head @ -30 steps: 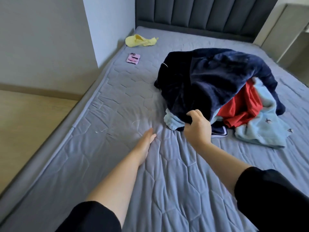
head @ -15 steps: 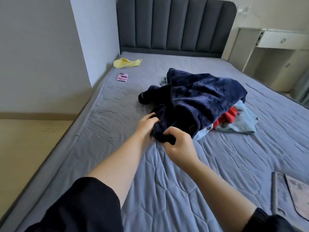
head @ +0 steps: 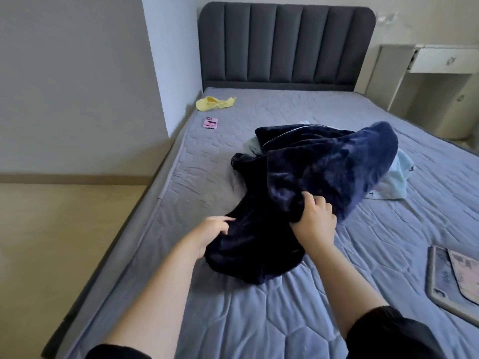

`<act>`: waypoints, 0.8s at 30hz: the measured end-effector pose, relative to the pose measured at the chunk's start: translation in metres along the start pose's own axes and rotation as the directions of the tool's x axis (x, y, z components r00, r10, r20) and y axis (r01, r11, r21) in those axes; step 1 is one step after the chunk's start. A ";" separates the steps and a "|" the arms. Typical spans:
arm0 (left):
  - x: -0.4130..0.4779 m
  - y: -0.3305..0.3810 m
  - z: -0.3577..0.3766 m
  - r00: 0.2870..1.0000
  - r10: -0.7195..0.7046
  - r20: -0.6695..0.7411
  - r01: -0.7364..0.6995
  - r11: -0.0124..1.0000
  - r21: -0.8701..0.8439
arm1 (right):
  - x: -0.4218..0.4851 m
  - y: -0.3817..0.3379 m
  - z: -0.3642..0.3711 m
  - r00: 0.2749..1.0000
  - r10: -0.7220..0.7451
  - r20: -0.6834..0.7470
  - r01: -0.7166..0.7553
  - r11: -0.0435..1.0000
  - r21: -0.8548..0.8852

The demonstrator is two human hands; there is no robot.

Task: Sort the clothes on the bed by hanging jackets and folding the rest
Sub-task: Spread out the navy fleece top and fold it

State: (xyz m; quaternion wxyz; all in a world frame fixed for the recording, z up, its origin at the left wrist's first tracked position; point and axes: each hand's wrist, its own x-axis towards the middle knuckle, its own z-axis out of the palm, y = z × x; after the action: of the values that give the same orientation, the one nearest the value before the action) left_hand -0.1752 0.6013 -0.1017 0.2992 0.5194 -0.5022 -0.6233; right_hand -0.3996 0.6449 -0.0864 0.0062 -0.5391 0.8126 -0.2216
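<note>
Two hands on the navy fleece garment (head: 324, 172), middle of the bed (head: 259, 327).

- Left hand (head: 212, 231): fingers curled into the fabric's near-left edge, gripping it. Part of the palm is hidden by the cloth.
- Right hand (head: 315, 221): fingers bent round a bunched fold, holding it up off the mattress.
- Navy garment: the near part lies on the bed between the two hands, and the far part humps up over the rest of the pile. Thin white piping shows along its far edge.
- Light blue garment (head: 396, 182): sticks out from under the navy one on the right side, touching it. Can't tell what else is underneath.
- Yellow cloth (head: 215, 103): crumpled in the far-left corner of the bed, near the headboard (head: 285, 45).
- Pink phone (head: 210, 123): flat, just beside the left edge, near the yellow cloth but apart from it.
- Grey-rimmed flat board (head: 438, 278) with a sheet on it: at the near-right edge, well apart from the pile.
- White drawer unit (head: 440, 60): stands beyond the bed's far-right corner.
</note>
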 end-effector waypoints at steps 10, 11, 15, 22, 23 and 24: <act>0.023 0.010 -0.052 0.694 0.237 -0.680 -0.380 0.923 -0.067 | 0.022 -0.014 -0.057 0.870 0.426 0.249 -0.180 -0.195 0.964; 0.022 0.012 -0.057 0.652 0.329 -0.683 -0.360 0.927 0.103 | 0.019 -0.018 -0.061 0.883 0.375 0.283 -0.198 -0.249 0.948; 0.015 0.015 -0.043 0.712 0.623 -0.324 -0.293 0.683 0.669 | 0.007 -0.025 -0.065 0.893 0.150 0.425 -0.332 -0.418 0.846; 0.002 0.017 0.010 0.767 0.641 -0.043 -0.531 0.670 0.518 | 0.003 -0.020 -0.059 0.859 0.174 0.482 -0.466 -0.125 0.876; -0.001 0.022 0.014 0.739 0.673 -0.037 -0.564 0.647 0.514 | 0.003 -0.021 -0.059 0.883 0.172 0.437 -0.443 -0.004 0.897; -0.004 0.027 0.018 0.713 0.701 -0.019 -0.597 0.621 0.507 | 0.003 -0.022 -0.058 0.911 0.162 0.380 -0.401 0.123 0.908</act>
State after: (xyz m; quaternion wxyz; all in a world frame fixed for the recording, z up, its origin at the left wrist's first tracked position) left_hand -0.1948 0.6019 -0.0757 0.4236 0.4211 -0.7545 -0.2719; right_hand -0.3965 0.6555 -0.0249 0.4650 -0.2639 0.5651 -0.6283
